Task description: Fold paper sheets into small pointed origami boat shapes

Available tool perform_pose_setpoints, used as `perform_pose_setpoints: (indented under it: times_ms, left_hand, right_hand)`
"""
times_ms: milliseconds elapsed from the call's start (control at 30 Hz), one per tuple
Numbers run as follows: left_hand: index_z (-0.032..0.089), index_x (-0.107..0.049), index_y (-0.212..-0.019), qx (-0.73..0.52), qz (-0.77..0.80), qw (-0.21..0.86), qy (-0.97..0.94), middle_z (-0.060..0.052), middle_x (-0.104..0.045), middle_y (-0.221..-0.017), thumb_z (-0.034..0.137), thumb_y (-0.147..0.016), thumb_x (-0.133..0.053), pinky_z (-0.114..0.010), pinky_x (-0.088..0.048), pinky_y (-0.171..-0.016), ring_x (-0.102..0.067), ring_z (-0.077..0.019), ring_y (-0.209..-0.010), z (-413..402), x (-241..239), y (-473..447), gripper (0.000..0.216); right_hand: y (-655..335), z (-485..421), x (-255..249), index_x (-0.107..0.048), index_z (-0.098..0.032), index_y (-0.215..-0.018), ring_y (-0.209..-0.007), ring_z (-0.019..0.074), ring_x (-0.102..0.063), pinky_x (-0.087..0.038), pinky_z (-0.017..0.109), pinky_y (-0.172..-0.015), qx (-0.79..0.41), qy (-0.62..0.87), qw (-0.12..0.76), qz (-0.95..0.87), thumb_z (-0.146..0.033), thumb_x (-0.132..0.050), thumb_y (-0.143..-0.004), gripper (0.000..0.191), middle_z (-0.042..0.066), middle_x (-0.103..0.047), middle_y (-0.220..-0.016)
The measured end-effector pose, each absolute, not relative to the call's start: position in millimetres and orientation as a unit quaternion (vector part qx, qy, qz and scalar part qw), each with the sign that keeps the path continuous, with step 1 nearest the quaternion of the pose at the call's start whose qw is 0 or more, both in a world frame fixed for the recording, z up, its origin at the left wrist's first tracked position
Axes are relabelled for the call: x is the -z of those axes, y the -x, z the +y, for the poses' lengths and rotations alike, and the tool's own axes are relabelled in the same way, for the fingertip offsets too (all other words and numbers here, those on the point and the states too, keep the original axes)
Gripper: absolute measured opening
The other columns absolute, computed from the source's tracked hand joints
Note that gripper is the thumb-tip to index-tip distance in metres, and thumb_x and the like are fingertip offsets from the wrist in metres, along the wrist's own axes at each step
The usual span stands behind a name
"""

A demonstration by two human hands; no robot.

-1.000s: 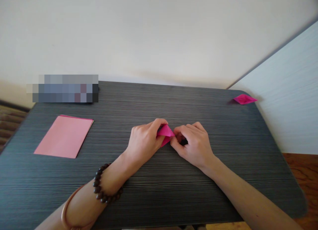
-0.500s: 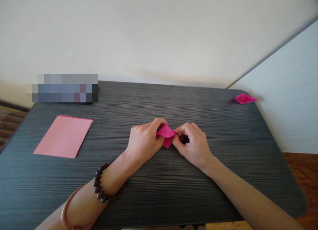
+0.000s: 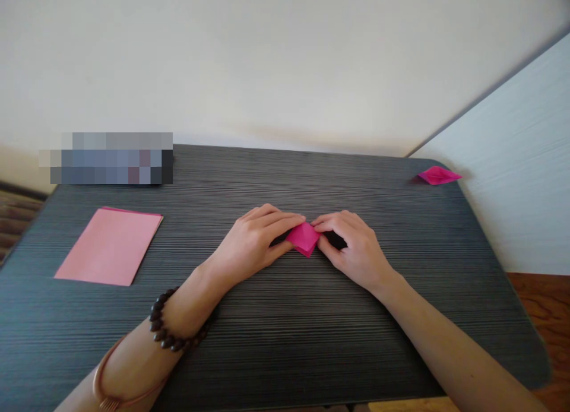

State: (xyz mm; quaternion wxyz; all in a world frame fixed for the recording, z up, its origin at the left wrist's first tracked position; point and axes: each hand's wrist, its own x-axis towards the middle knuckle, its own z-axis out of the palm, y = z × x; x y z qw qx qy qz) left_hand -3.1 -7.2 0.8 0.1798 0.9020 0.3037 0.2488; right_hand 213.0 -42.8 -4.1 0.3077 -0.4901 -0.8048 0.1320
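A small piece of bright pink folded paper (image 3: 304,236) lies at the middle of the dark table, shaped like a diamond with layered lower edges. My left hand (image 3: 253,237) pinches its left side, index finger along the upper edge and thumb at the lower left. On the opposite side, my right hand (image 3: 354,246) grips the right corner between thumb and fingers. The fingertips cover parts of both side corners. A beaded bracelet (image 3: 162,323) circles my left wrist, with a copper-coloured bangle (image 3: 101,379) further up the arm.
A stack of pink square paper (image 3: 109,246) lies on the left of the table (image 3: 285,341). Near the far right corner sits another folded pink paper piece (image 3: 439,175). A pixelated object (image 3: 111,162) stands at the back left, against the pale wall (image 3: 285,62).
The folded paper has gone from partly opened, with a point hanging below, to a flatter diamond. My left hand's fingers have straightened along its upper edge.
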Motion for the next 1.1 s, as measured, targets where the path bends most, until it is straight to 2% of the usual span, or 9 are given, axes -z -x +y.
perform_pose_setpoints:
  times_ms: [100, 333, 667, 800, 933, 1100]
  left_hand:
    - [0.02, -0.058, -0.119, -0.255, 0.286, 0.177, -0.907, -0.006, -0.065, -0.118, 0.029, -0.088, -0.057, -0.036, -0.048, -0.09, -0.058, -0.0182, -0.099, -5, 2, 5, 0.032]
    - [0.023, -0.058, -0.12, -0.239, 0.284, 0.141, -0.918, -0.005, -0.065, -0.118, 0.026, -0.089, -0.054, -0.037, -0.049, -0.088, -0.059, -0.0189, -0.1, -4, 2, 6, 0.031]
    - [0.014, -0.06, -0.109, -0.235, 0.417, 0.116, -0.87, -0.006, -0.066, -0.093, 0.014, -0.081, -0.056, -0.034, -0.048, -0.081, -0.057, -0.02, -0.086, -17, 3, -12, 0.028]
    - [0.014, -0.062, -0.1, -0.217, 0.414, 0.108, -0.877, -0.006, -0.065, -0.088, 0.013, -0.079, -0.057, -0.034, -0.047, -0.08, -0.056, -0.0197, -0.084, -15, 4, -14, 0.022]
    - [0.015, -0.063, -0.093, -0.214, 0.415, 0.102, -0.878, -0.004, -0.064, -0.083, 0.01, -0.078, -0.055, -0.032, -0.046, -0.076, -0.055, -0.0186, -0.079, -15, 4, -14, 0.018]
    - [0.017, -0.063, -0.088, -0.213, 0.429, 0.073, -0.875, -0.003, -0.064, -0.081, 0.009, -0.076, -0.054, -0.031, -0.044, -0.073, -0.055, -0.0188, -0.078, -17, 4, -16, 0.017]
  right_hand:
    - [-217, -41, 3, -0.058, -0.022, -0.088, -0.094, 0.0187, -0.06, -0.048, 0.038, -0.085, -0.154, 0.464, 0.314, -0.814, -0.013, -0.054, -0.084, 0.011, 0.005, -0.065, -0.103]
    - [-222, -41, 5, -0.059, -0.024, -0.107, -0.099, 0.016, -0.06, -0.051, 0.035, -0.088, -0.156, 0.396, 0.309, -0.851, -0.013, -0.051, -0.088, 0.023, 0.005, -0.063, -0.109]
    - [-216, -46, 11, -0.061, -0.02, -0.101, -0.088, 0.0151, -0.062, -0.052, 0.03, -0.081, -0.109, 0.42, 0.334, -0.837, -0.01, -0.052, -0.085, 0.021, 0.005, -0.067, -0.099]
    - [-213, -44, 12, -0.061, -0.02, -0.094, -0.08, 0.0163, -0.061, -0.048, 0.032, -0.076, -0.068, 0.462, 0.32, -0.824, -0.013, -0.054, -0.083, 0.015, 0.004, -0.067, -0.088]
    - [-207, -42, 10, -0.06, -0.018, -0.096, -0.07, 0.0159, -0.057, -0.044, 0.031, -0.069, -0.05, 0.487, 0.283, -0.825, -0.016, -0.058, -0.082, 0.015, 0.002, -0.064, -0.076]
    - [-206, -43, 9, -0.06, -0.017, -0.098, -0.069, 0.0153, -0.054, -0.042, 0.029, -0.068, -0.064, 0.466, 0.276, -0.838, -0.013, -0.055, -0.084, 0.015, 0.002, -0.061, -0.075]
